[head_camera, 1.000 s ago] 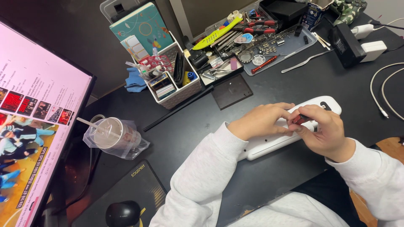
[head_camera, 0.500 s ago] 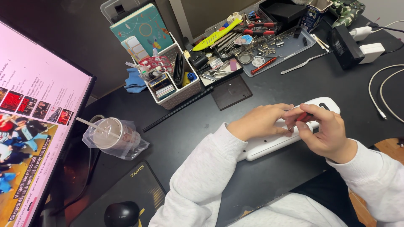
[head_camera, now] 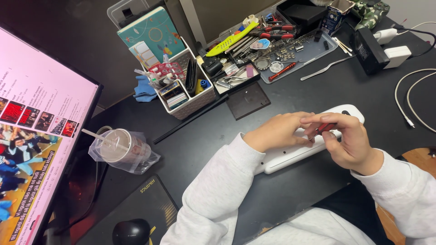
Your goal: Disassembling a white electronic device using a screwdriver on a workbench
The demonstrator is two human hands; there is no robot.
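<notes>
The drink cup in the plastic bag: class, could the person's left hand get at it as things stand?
Probably yes. The cup stands apart on the desk, with bare surface between it and the left hand, though that hand rests on the white device.

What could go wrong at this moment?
The right hand pinches a small red-handled tool over the long white plastic device; its tip could slip toward the left hand steadying the device. An elbow sweep might also tip the bagged plastic cup with straw standing near the lit monitor.
</notes>
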